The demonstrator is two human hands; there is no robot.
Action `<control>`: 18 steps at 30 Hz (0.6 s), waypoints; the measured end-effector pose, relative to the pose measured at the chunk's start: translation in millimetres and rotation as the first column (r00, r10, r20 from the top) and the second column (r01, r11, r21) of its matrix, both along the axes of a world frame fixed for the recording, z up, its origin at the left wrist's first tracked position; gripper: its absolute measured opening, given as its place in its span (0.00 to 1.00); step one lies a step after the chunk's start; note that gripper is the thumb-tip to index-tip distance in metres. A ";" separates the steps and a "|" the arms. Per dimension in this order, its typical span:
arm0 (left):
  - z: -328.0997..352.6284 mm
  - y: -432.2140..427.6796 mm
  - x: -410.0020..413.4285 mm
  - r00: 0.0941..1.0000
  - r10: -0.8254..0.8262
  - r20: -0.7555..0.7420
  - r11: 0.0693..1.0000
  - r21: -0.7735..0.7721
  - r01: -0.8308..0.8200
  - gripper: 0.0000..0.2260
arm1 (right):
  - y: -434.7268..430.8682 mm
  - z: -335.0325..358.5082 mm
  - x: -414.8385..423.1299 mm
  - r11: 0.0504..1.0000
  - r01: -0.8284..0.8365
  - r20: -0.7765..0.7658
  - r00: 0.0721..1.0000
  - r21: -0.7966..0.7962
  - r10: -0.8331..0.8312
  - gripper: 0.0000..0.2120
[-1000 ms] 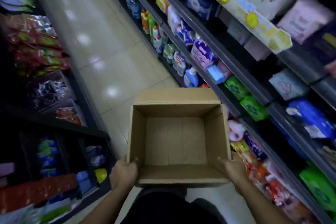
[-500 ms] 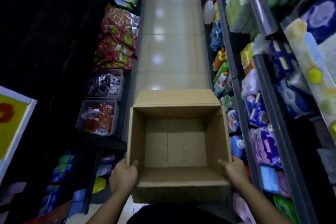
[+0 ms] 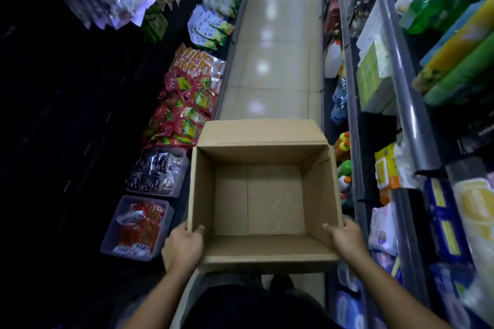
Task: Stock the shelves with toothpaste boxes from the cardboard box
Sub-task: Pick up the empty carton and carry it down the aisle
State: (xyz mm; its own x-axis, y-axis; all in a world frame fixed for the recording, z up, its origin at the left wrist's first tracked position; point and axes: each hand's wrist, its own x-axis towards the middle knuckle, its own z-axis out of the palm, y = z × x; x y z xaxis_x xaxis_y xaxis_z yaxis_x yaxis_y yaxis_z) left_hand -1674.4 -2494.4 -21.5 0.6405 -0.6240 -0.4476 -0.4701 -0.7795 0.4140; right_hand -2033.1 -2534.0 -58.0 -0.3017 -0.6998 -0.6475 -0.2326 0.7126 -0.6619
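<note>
An open brown cardboard box point(image 3: 263, 153) is held out in front of me at waist height. Its inside shows only bare cardboard, with no toothpaste boxes in view. My left hand point(image 3: 183, 246) grips the near left corner, thumb hooked over the rim. My right hand point(image 3: 346, 239) grips the near right corner the same way. The far flap of the box lies folded outward.
I stand in a narrow shop aisle with a pale tiled floor point(image 3: 275, 61). Shelves on the right point(image 3: 406, 104) hold tissue packs, wipes and bottles. On the left are snack packets point(image 3: 187, 104) and clear bins point(image 3: 139, 227) of sachets.
The view has swung left to look straight down the aisle, and the right shelves slid to the frame's edge. The box and both hands keep the same hold.
</note>
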 end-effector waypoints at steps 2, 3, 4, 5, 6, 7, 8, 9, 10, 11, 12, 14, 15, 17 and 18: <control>-8.0 -37.7 -5.8 1.000 0.013 0.014 1.000 0.021 -0.013 0.13 | -45.5 -4.5 -5.3 1.000 -0.020 -0.002 1.000 0.018 0.020 0.08; -10.9 -55.1 -8.4 1.000 0.018 0.013 0.999 0.027 -0.018 0.14 | -64.4 -4.5 -6.0 0.999 -0.030 0.000 1.000 0.030 0.030 0.08; -16.7 -80.2 -8.9 1.000 0.024 0.006 0.999 0.029 -0.024 0.14 | -90.3 -8.3 -7.2 0.999 -0.034 0.004 0.999 0.037 0.034 0.07; -22.3 -101.0 -9.3 0.999 0.030 -0.010 0.999 0.033 -0.030 0.13 | -111.3 -10.5 -7.6 0.998 -0.033 0.003 0.999 0.046 0.033 0.07; -29.8 -129.8 -8.7 0.999 0.025 -0.024 0.999 0.041 -0.024 0.13 | -138.8 -15.2 -9.3 0.998 -0.033 -0.004 0.999 0.050 0.033 0.07; -35.4 -156.5 -7.9 0.999 0.025 -0.038 0.998 0.051 -0.023 0.14 | -163.5 -17.5 -10.1 0.998 -0.028 -0.011 1.000 0.058 0.029 0.08; -38.8 -180.9 -7.3 0.999 0.020 -0.045 0.998 0.066 -0.017 0.14 | -184.9 -17.5 -9.2 0.997 -0.022 -0.023 0.999 0.069 0.024 0.08; -45.1 -215.5 -6.5 0.998 0.017 -0.060 0.997 0.072 -0.012 0.14 | -215.6 -18.7 -10.2 0.997 -0.006 -0.039 0.999 0.077 0.009 0.10; -49.2 -244.8 -5.1 0.997 0.022 -0.080 0.997 0.080 -0.015 0.13 | -240.5 -20.1 -10.5 0.996 0.005 -0.055 0.998 0.089 0.000 0.13; -53.0 -281.4 -5.1 0.995 0.011 -0.097 0.996 0.090 -0.003 0.13 | -270.9 -21.2 -11.9 0.995 0.024 -0.073 0.997 0.098 -0.017 0.16; -53.6 -311.9 -5.7 0.994 0.009 -0.106 0.996 0.091 0.001 0.12 | -297.4 -19.4 -12.8 0.995 0.038 -0.067 0.997 0.096 -0.032 0.17; -51.0 -369.2 -7.2 0.994 -0.015 -0.106 0.997 0.074 0.023 0.11 | -348.3 -15.2 -14.8 0.995 0.057 -0.046 0.998 0.080 -0.053 0.14; -48.8 -395.3 -7.3 0.993 -0.029 -0.115 0.997 0.069 0.038 0.11 | -371.4 -12.7 -15.2 0.994 0.059 -0.044 0.998 0.087 -0.055 0.14; -43.5 -447.9 -8.8 0.989 -0.060 -0.136 0.995 0.068 0.069 0.09 | -414.7 -8.6 -16.3 0.992 0.076 -0.020 0.997 0.104 -0.074 0.15; -38.4 -468.7 -10.1 0.988 -0.069 -0.140 0.995 0.068 0.079 0.08 | -431.1 -6.1 -15.3 0.991 0.083 -0.013 0.997 0.109 -0.082 0.18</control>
